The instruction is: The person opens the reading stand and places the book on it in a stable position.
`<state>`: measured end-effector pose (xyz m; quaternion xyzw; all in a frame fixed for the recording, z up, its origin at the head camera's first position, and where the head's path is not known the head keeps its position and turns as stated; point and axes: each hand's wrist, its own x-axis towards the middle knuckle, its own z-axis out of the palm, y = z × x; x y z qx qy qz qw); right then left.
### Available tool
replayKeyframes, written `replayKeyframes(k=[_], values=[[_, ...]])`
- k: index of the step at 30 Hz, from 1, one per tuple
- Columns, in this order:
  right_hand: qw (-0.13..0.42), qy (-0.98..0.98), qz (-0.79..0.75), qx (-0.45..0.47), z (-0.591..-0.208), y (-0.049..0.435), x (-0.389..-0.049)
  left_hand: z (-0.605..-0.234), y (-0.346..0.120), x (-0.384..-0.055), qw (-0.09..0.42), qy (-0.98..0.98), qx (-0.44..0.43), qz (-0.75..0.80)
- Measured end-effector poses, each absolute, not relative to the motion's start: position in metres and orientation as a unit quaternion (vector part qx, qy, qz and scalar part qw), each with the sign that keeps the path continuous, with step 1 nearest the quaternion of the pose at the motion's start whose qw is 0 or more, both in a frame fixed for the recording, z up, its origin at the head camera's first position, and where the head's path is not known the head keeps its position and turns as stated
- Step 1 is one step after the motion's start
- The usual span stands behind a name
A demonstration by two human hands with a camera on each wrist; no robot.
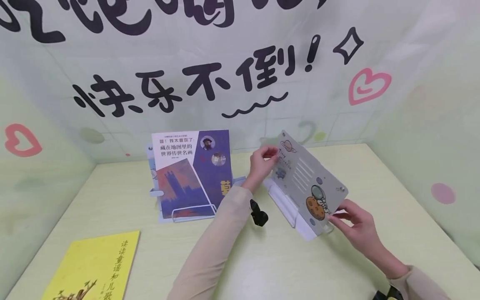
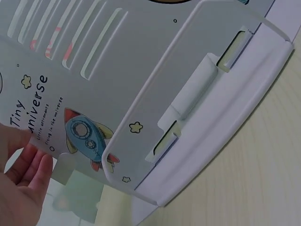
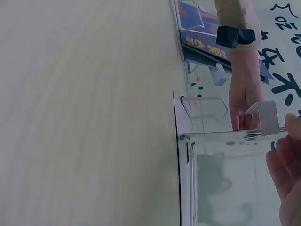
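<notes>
A grey metal book stand (image 1: 300,179), printed with planets, a rocket and "Tiny universe", stands tilted back on its pale base (image 1: 283,204) with no book on it. My left hand (image 1: 261,166) pinches the panel's left edge, thumb near the printed words in the left wrist view. On the opposite edge, low down, my right hand (image 1: 354,225) holds the panel between thumb and fingers. A white wire bar (image 2: 160,70) crosses the lower panel. Seen from the right wrist, a small white side clip (image 3: 268,117) juts out beside the right fingers (image 3: 284,155).
To the left, a purple and white book (image 1: 193,175) leans upright on a blue stand (image 1: 162,204) behind a wire bar. A yellow book (image 1: 93,266) lies flat at the front left. Behind the table (image 1: 255,266) hangs a printed cloth (image 1: 210,112) with black lettering.
</notes>
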<state>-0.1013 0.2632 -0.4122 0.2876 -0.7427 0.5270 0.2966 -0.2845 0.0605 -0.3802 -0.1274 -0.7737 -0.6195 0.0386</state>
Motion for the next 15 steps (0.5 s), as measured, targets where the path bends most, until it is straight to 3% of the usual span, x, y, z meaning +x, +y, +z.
replayKeyframes(k=[5,11,15], values=[[0.308,-0.732,0.51,0.33,-0.416,0.246,-0.104,-0.385,0.059,-0.29,0.027,-0.76,-0.149,-0.632],[0.301,-0.729,0.525,0.32,-0.415,0.227,-0.102,-0.383,0.065,-0.289,-0.007,-0.748,-0.154,-0.646],[0.3,-0.731,0.539,0.292,-0.413,0.22,-0.1,-0.377,0.071,-0.279,0.004,-0.767,-0.163,-0.621]])
